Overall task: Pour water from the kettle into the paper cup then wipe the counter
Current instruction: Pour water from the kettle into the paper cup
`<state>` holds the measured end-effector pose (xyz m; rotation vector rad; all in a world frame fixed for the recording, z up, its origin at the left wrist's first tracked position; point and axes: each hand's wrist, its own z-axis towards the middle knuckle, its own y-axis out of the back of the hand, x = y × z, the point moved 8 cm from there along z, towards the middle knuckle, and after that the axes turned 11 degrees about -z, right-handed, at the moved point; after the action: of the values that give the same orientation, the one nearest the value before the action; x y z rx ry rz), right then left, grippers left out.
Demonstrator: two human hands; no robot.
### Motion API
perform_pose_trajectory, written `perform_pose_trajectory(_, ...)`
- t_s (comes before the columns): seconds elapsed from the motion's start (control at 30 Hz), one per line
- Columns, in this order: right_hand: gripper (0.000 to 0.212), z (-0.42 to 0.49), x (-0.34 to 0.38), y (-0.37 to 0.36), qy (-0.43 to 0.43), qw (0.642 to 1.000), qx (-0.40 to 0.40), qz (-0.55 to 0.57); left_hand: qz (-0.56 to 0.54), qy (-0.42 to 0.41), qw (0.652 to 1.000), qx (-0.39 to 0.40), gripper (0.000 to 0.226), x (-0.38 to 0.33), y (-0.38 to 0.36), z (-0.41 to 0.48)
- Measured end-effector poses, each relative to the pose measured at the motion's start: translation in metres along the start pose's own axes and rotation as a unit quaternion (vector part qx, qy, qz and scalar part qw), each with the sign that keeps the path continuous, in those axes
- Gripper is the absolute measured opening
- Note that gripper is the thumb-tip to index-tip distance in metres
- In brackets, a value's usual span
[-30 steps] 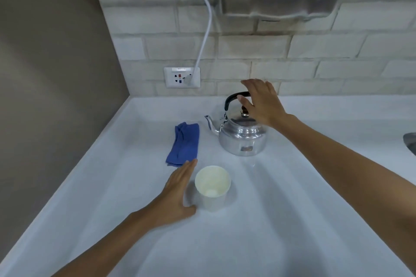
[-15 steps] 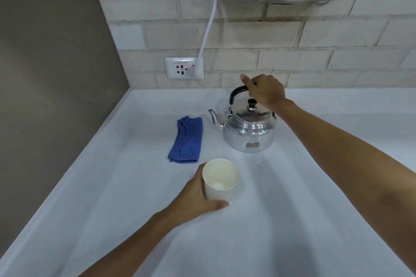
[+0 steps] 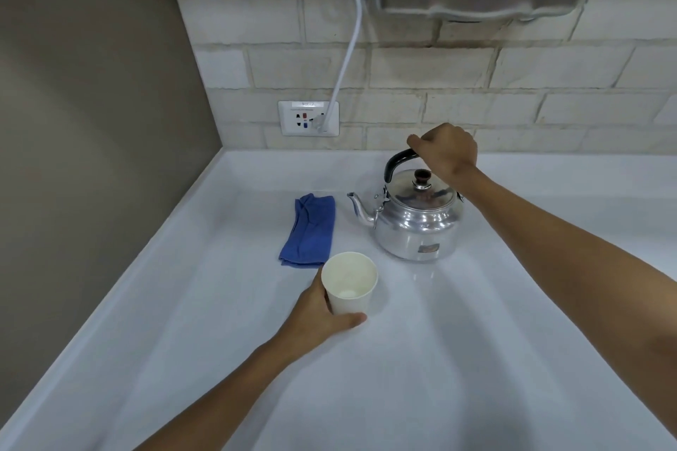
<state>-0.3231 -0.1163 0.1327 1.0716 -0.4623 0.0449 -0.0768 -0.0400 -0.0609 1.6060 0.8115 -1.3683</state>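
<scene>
You are closing your right hand (image 3: 445,152) around the top of the black handle (image 3: 397,163) of the kettle (image 3: 417,223), which is sitting on the white counter (image 3: 476,359) near the back wall, spout (image 3: 357,209) pointing left. Your left hand (image 3: 318,311) is wrapping the lower side of the paper cup (image 3: 350,284), thumb across the front of it; the cup is standing upright on the counter, in front of and to the left of the kettle, and looking empty. The blue cloth (image 3: 309,231) is lying folded just behind the cup, beside the spout but apart from it.

The lift and pour are looking like the step in hand. You are doing well to be bracing the cup, as paper is light and likely to tip under a stream. Be bringing the spout over the cup's mouth before tilting, and be tilting slowly; how full the kettle is cannot be told. Be watching the lid (image 3: 421,189), which may slide as you are tipping, and be keeping the cup low on the counter
</scene>
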Motion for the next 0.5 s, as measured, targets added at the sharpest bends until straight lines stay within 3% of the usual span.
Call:
perform_pose_trajectory(0.23, 0.050, -0.013, 0.020, 0.040, 0.074, 0.997, -0.013, -0.009, -0.016, 0.008, 1.000, -0.005, 0.079, -0.001, -0.003, -0.001)
perform_pose_trajectory(0.5, 0.048, -0.043, 0.050, 0.052, 0.184, 0.978, 0.017, -0.096, -0.021, 0.016, 1.000, -0.014, 0.082, 0.002, -0.005, -0.003)
